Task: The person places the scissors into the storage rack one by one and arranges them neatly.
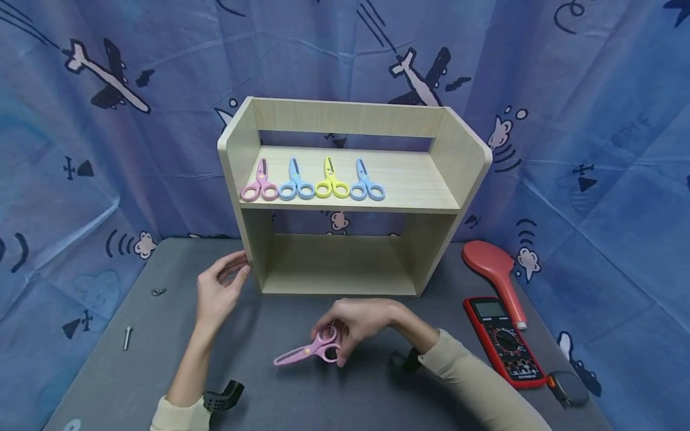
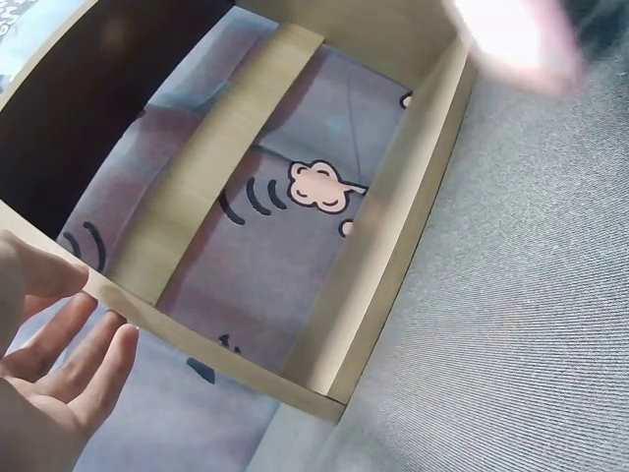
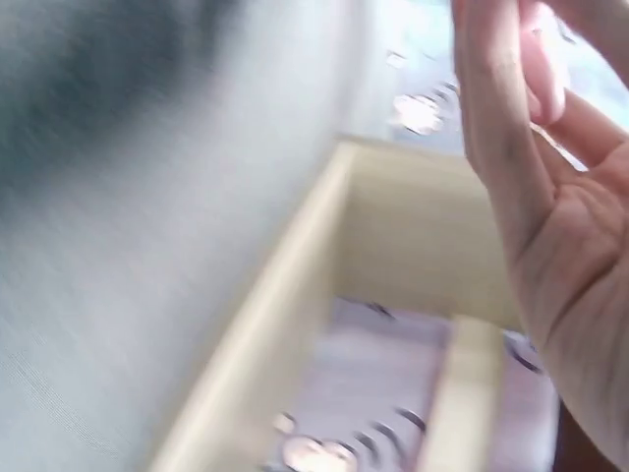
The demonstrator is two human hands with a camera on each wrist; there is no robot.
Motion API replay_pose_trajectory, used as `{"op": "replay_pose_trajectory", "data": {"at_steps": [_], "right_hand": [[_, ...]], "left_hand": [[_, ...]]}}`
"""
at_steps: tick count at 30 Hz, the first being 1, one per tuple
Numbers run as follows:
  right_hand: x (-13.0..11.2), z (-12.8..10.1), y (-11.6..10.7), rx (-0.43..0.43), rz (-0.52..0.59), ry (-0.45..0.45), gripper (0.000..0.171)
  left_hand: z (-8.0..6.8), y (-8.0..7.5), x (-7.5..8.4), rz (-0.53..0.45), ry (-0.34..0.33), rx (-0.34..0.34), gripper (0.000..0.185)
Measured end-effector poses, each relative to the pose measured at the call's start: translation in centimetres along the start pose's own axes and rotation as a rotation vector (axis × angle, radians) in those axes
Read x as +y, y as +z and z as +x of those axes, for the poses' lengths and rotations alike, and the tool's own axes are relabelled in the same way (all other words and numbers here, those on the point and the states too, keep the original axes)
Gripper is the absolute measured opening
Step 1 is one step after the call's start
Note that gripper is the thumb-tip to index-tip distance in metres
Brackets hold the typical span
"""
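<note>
A light wooden shelf unit stands on the grey table. On its upper shelf lie a pink pair of scissors, a blue pair, a yellow pair and another blue pair in a row. My right hand grips the handles of another pink pair of scissors just above the table in front of the shelf. My left hand rests with relaxed fingers against the shelf's lower left side panel. The right wrist view is blurred and shows only the palm.
A red multimeter and a red paddle-shaped tool lie to the right of the shelf, with a small dark device at the table's right corner. A bolt and a small metal piece lie at the left. Blue patterned cloth hangs behind.
</note>
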State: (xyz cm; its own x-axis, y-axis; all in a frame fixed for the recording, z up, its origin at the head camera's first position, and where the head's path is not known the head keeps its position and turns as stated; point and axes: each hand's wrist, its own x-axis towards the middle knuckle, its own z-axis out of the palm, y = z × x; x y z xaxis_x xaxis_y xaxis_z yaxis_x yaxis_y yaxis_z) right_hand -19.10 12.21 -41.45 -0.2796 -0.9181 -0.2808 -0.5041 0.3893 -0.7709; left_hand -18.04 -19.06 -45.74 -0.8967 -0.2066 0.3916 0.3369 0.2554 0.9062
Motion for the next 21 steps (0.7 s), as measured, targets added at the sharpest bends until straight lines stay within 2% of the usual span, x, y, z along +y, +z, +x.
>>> {"op": "replay_pose_trajectory", "data": {"at_steps": [5,15,18,21], "right_hand": [[-2.5,-3.6,-2.0,0.214,0.010,-0.057,0.060],[-7.3,-9.3,-5.9,0.785,-0.135,-0.152,0.063],[-8.1,-10.6,-7.4,0.953,-0.207,-0.120,0.065],[-8.3,-11.4,-9.0,1.108,-0.269,-0.019,0.064]], "left_hand": [[0.1,0.0,-0.1,0.006,0.010,0.000,0.032],[0.0,-0.1,-0.1,0.000,-0.010,-0.007,0.033],[0.0,-0.1,-0.1,-0.001,-0.005,-0.006,0.033],[0.1,-0.1,-0.1,-0.004,0.002,-0.004,0.032]]}}
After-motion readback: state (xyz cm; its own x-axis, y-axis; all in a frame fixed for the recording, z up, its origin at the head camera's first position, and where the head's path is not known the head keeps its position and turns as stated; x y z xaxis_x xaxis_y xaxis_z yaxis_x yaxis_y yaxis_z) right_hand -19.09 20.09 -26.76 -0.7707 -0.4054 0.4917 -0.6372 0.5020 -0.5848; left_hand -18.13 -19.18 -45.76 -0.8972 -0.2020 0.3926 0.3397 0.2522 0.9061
